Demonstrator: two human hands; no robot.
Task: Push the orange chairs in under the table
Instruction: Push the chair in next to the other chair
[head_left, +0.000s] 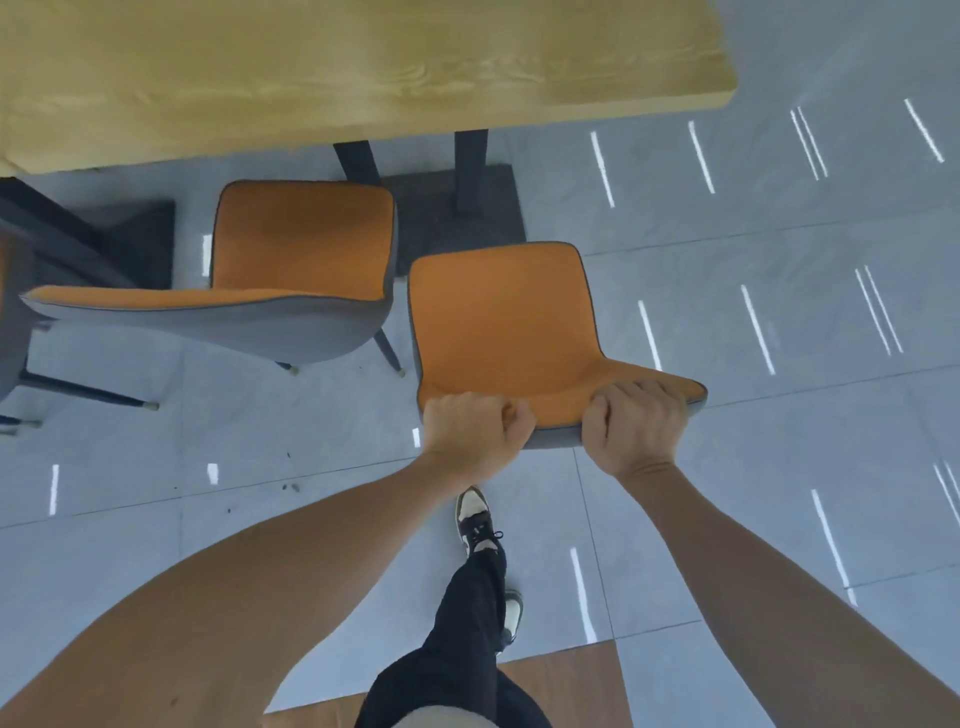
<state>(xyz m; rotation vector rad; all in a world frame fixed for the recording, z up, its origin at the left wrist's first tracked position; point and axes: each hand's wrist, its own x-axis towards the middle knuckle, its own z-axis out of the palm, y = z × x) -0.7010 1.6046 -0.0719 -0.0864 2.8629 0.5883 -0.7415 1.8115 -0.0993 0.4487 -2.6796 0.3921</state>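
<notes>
Two orange chairs with grey backs stand on the tiled floor in front of a light wooden table (363, 67). The right chair (504, 322) is directly below me, its seat short of the table edge and pointing toward the table's dark base. My left hand (475, 434) and my right hand (636, 423) both grip the top edge of its backrest. The left chair (301, 244) stands beside it, its seat front close to the table edge, nobody touching it.
Two dark table legs (470, 166) rise from a dark base plate (457, 218) just ahead of the right chair. Part of another chair (15, 322) shows at the far left. My feet (475, 514) are behind the held chair. A wooden floor strip (566, 686) lies near me.
</notes>
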